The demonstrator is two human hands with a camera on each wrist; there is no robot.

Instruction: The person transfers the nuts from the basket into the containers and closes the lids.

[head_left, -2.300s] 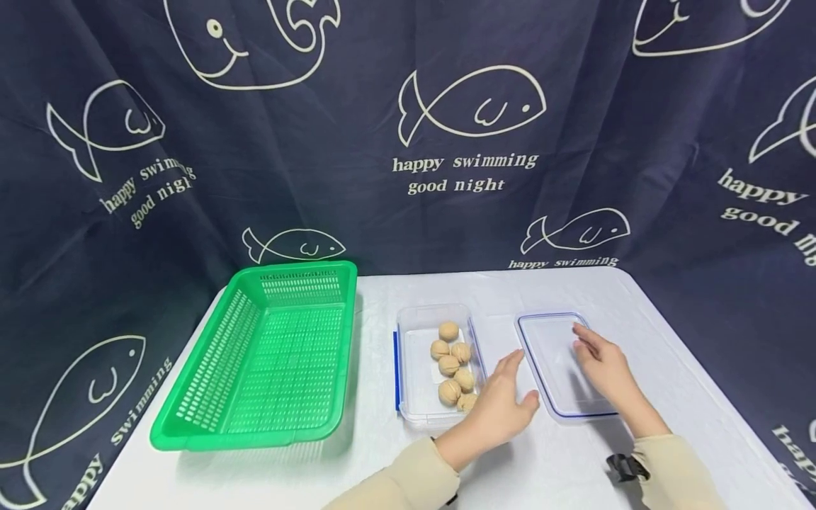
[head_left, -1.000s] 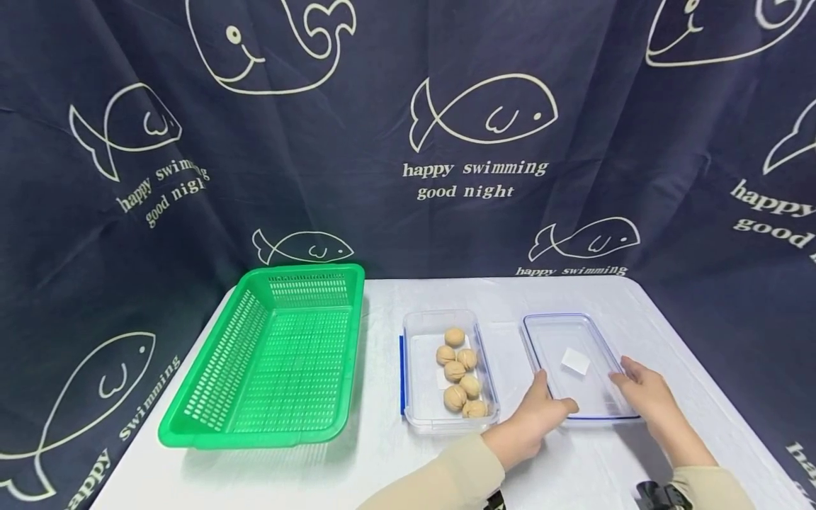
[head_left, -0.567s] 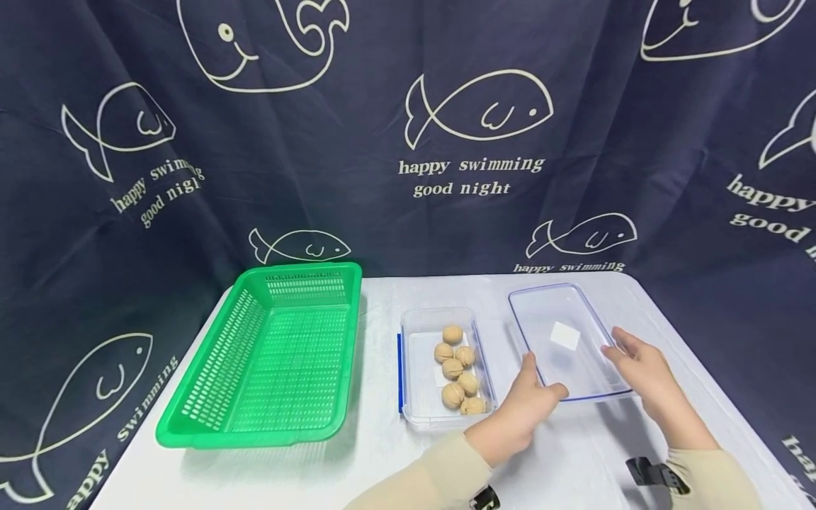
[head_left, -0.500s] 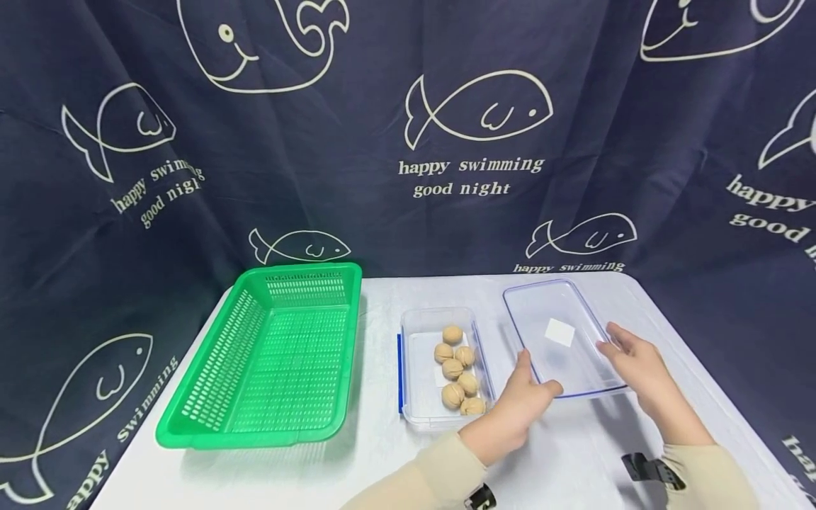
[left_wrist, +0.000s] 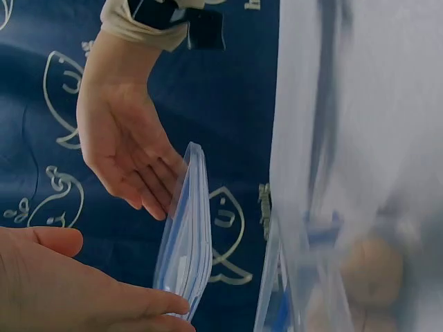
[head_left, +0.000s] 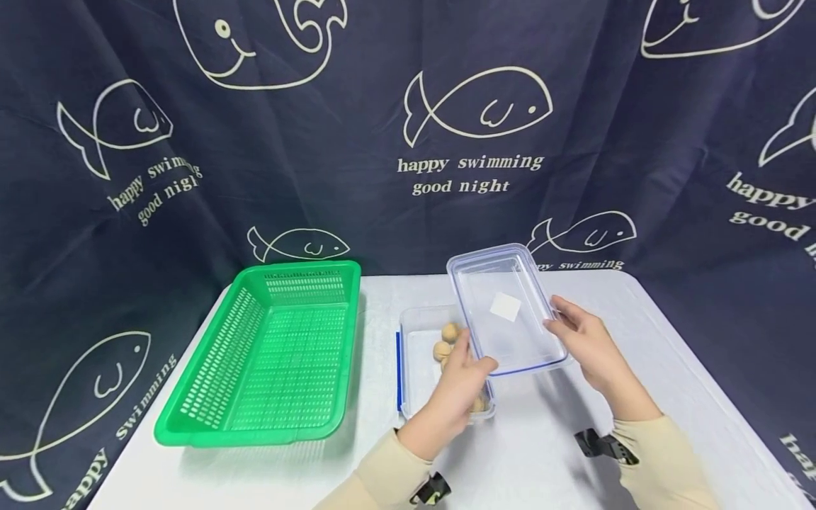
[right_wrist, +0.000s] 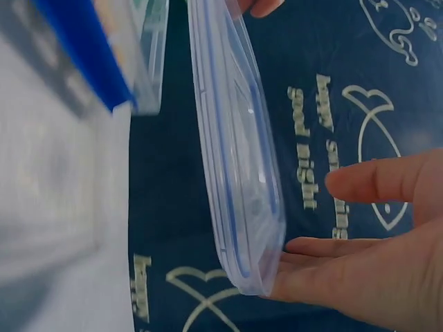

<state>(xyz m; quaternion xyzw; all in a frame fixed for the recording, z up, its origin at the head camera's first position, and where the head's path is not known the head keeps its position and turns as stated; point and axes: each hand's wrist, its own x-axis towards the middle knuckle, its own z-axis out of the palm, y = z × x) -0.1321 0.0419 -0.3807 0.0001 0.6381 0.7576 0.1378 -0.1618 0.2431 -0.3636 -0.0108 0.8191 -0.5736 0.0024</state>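
Observation:
A clear plastic lid [head_left: 506,340] with a blue seal and a white square label hangs off the table, partly over the right side of the clear storage box [head_left: 417,354]. My left hand [head_left: 449,389] supports its near left edge; in the left wrist view that hand's fingers [left_wrist: 149,304] lie nearly straight against the lid, thumb apart. On the opposite edge, my right hand [head_left: 589,343] touches it with extended fingers, and its thumb [right_wrist: 374,180] stands clear in the right wrist view. Several walnuts [head_left: 450,331] lie in the box, some hidden behind the lid and left hand.
A green perforated basket [head_left: 353,340] stands on the left of the white-covered table [head_left: 542,453]. Blue side flaps [head_left: 399,372] stick up along the box's left edge. A dark fish-print curtain [head_left: 376,142] hangs behind the table.
My hands reached the lid lying at the right, lifted it off the table and carried it left, partly over the box. The box, walnuts and basket stay where they were.

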